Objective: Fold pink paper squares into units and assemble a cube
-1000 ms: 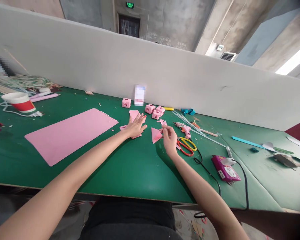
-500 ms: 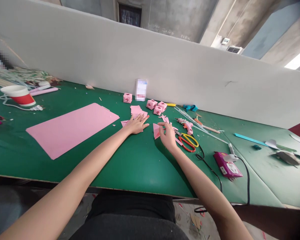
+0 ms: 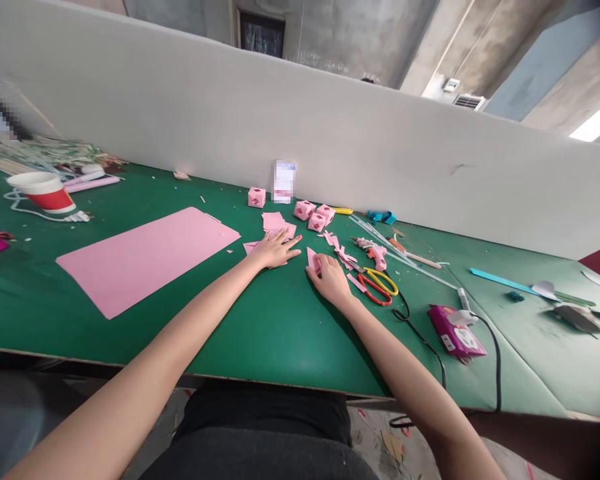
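My left hand lies flat with its fingers spread, palm down over small cut pieces of pink paper on the green table. A red mark shows at one fingertip. To its right, my right hand is curled, with thumb and fingers around a small folded pink paper piece; part of that piece is hidden under the fingers. Beyond the hands stand several pink paper cubes with diamond-shaped openings. Thin pink paper scraps and scissors with red and yellow handles lie just right of my right hand.
A large pink sheet lies on the left, with a paper cup behind it. At right are a pink glue gun, clear sticks, and a purple power strip with black cable. A white partition borders the table's back.
My right hand has turned and lowered onto the folded pink paper, its thumb now at the near side. More scraps show behind it. My left hand stays in place.
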Available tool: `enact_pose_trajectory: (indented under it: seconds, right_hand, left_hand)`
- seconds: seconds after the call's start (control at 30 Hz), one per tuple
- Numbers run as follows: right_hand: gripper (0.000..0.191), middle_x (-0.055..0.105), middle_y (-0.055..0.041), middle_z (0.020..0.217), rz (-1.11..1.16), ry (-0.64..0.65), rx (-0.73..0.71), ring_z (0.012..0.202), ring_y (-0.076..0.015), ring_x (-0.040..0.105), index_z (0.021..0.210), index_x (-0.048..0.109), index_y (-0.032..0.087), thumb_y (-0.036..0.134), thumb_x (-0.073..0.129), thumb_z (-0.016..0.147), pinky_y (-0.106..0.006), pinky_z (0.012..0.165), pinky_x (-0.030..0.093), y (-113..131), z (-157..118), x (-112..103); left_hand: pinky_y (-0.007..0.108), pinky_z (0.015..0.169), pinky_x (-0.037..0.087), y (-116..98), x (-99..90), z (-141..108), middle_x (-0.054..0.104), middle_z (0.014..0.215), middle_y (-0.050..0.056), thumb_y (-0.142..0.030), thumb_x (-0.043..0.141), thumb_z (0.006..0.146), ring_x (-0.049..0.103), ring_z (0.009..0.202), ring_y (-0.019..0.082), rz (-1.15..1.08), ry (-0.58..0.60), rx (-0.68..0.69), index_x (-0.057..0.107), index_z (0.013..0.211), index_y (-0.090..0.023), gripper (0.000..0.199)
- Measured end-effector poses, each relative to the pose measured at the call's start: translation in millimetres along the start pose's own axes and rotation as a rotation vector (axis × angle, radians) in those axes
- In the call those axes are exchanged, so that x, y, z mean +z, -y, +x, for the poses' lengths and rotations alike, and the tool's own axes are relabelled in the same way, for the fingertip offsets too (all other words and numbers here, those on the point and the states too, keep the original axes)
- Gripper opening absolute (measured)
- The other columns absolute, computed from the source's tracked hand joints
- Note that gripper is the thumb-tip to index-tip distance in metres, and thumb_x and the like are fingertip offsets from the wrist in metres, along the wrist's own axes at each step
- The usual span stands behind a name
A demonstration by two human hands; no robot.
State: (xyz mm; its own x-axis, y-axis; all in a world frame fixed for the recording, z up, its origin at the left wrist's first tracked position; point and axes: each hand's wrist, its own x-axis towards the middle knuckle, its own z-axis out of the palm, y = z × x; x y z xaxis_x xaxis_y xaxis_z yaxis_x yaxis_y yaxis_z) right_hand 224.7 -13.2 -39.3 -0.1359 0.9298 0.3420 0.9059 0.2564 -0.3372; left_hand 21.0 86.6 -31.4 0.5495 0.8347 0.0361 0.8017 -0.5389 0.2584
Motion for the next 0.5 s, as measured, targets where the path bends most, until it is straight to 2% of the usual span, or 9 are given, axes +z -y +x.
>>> enact_pose_trajectory:
  seconds: [0.13,0.3,0.4,0.5]
  right_hand:
    - [0.040,0.066,-0.0209,0.134,0.021,-0.041,-0.038,0.127,-0.0373,0.059,0.130,0.061,0.013,0.033,0.056,0.095,-0.051,0.105,0.047,-1.4,-0.8,3.2]
    - [0.042,0.064,-0.0206,0.139,0.048,-0.075,-0.069,0.134,-0.0358,0.056,0.133,0.060,0.013,0.026,0.052,0.094,-0.051,0.110,0.045,-0.3,-1.1,4.9]
    - [0.043,0.065,-0.0196,0.138,0.073,-0.078,-0.062,0.131,-0.0349,0.058,0.134,0.059,0.014,0.025,0.053,0.092,-0.050,0.111,0.046,1.4,-1.1,2.1]
    - [0.045,0.068,-0.0167,0.132,0.105,-0.075,-0.043,0.126,-0.0334,0.062,0.135,0.059,0.018,0.025,0.057,0.090,-0.050,0.109,0.048,2.4,-1.2,-0.7]
  left_hand:
    - [0.063,0.126,0.005,3.5,-0.4,2.4,0.006,0.174,0.010,-0.070,0.033,0.098,0.002,0.161,0.032,-0.131,-0.062,-0.008,0.017,0.165,-0.029,0.080]
    - [0.073,0.121,0.003,9.4,-3.6,7.1,0.015,0.173,0.012,-0.049,0.025,0.105,0.004,0.161,0.035,-0.322,-0.203,-0.055,0.019,0.164,-0.029,0.063]
    - [0.070,0.123,0.006,12.6,-6.4,8.5,0.025,0.171,0.010,-0.045,0.030,0.105,0.011,0.161,0.034,-0.473,-0.340,-0.079,0.025,0.162,-0.030,0.059]
    - [0.065,0.125,0.015,14.5,-13.0,7.6,0.036,0.167,0.012,-0.045,0.029,0.105,0.017,0.160,0.032,-0.537,-0.463,-0.100,0.038,0.155,-0.025,0.055]
